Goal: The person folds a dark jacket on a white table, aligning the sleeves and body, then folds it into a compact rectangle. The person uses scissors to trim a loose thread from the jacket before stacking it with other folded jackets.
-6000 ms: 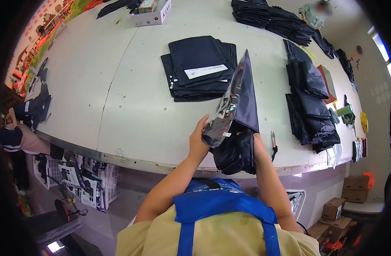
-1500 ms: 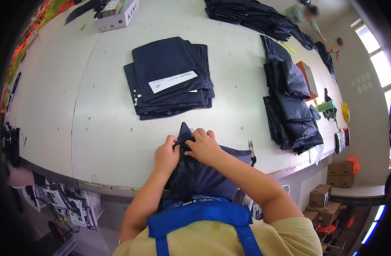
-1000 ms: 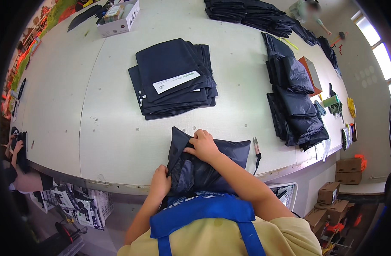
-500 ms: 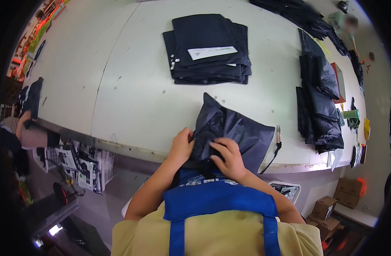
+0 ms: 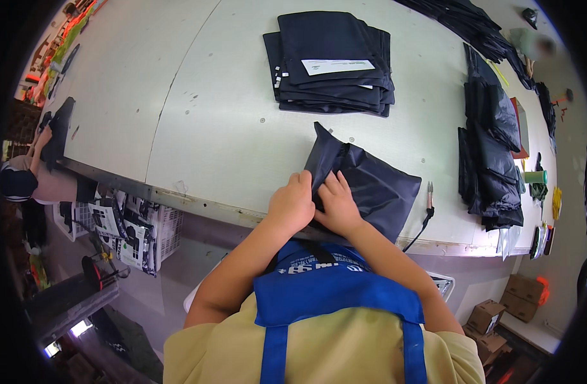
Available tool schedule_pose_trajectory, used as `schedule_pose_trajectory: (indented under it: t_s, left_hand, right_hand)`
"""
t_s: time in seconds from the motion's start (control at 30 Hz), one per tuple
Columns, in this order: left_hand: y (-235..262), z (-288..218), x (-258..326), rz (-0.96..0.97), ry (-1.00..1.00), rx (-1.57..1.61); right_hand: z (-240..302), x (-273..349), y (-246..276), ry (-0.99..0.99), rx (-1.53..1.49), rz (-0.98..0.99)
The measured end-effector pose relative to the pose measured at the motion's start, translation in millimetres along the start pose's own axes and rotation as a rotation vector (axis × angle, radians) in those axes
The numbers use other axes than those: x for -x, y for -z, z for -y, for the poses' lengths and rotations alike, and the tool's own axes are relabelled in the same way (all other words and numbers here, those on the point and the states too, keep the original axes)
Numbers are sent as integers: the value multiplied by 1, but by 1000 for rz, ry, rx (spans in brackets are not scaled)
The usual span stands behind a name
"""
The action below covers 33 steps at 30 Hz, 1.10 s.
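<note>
A flat, slightly shiny black bag-like piece (image 5: 380, 189) lies at the table's front edge, its far left corner pointing up and its left side folded over. I cannot tell whether it is cloth or plastic. My left hand (image 5: 295, 200) pinches the fold along its left side, fingers closed. Beside it, my right hand (image 5: 338, 206) lies on the piece with fingers stretched toward the fold, its thumb close to the left hand. Further back sits a stack of similar folded black pieces (image 5: 335, 41), topped by a white printed slip (image 5: 337, 66).
Small snips (image 5: 430, 195) with a black cord lie right of the piece. Black packed bundles (image 5: 489, 153) are piled along the right, near a green spool (image 5: 535, 177). At the far left another person's arm (image 5: 37, 150) handles dark material. Baskets (image 5: 168, 233) stand below the table edge.
The view has shifted, so the table things sit further right. My left hand has moved up along the fold, and my right hand's fingers now reach further forward beside it.
</note>
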<state>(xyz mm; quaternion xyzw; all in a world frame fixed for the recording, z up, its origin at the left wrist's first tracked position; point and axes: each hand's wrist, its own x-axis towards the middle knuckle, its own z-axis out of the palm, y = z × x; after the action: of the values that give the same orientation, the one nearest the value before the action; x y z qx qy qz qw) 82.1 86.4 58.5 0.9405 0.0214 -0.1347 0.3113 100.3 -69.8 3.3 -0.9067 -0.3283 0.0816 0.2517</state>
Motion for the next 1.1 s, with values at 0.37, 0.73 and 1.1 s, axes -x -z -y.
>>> schedule_pose_trajectory:
  t_s: [0.37, 0.73, 1.1]
  left_hand:
    - [-40, 26, -24, -47, -23, 241]
    - [-31, 29, -37, 90, -3, 372]
    - [-41, 64, 25, -321, -144, 694]
  right_hand:
    - [-4, 19, 6, -42, -105, -433]
    - [13, 21, -13, 447, 289, -82]
    - [15, 14, -6, 482, 322, -21]
